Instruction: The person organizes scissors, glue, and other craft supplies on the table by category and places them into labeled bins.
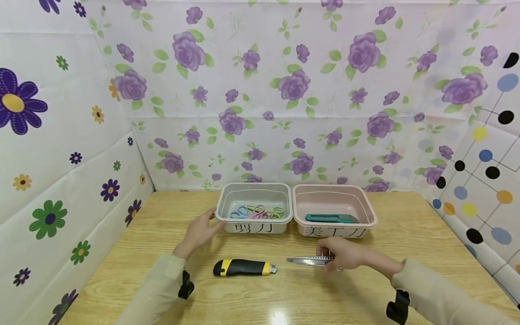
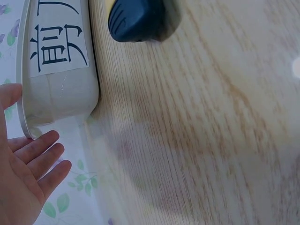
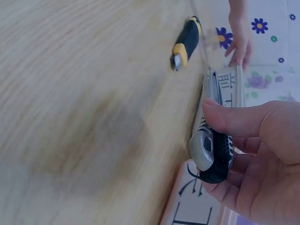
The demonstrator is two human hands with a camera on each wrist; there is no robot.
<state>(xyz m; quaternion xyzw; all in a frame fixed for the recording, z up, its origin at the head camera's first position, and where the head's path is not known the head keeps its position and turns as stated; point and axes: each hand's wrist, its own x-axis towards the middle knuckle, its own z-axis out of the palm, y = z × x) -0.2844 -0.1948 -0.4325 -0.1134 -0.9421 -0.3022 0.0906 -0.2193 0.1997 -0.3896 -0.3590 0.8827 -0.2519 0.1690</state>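
My right hand (image 1: pixel 343 253) pinches a silver utility knife (image 1: pixel 306 260) between thumb and fingers, in front of the pink bin. In the right wrist view the knife's grey and black end (image 3: pixel 206 150) points towards the camera. My left hand (image 1: pixel 200 231) is at the left front corner of the grey bin (image 1: pixel 256 186), its thumb at the rim and its other fingers loosely extended beside the wall, as the left wrist view shows. A black and yellow utility knife (image 1: pixel 243 267) lies on the table between the hands, its tip to the right.
Scissors (image 1: pixel 257 212) with blue, pink and green handles lie in the grey bin. The pink bin (image 1: pixel 333 189) beside it holds a teal utility knife (image 1: pixel 330 218). Both bins carry front labels. Patterned cloth (image 1: pixel 280 135) walls in the wooden table (image 1: pixel 162 212).
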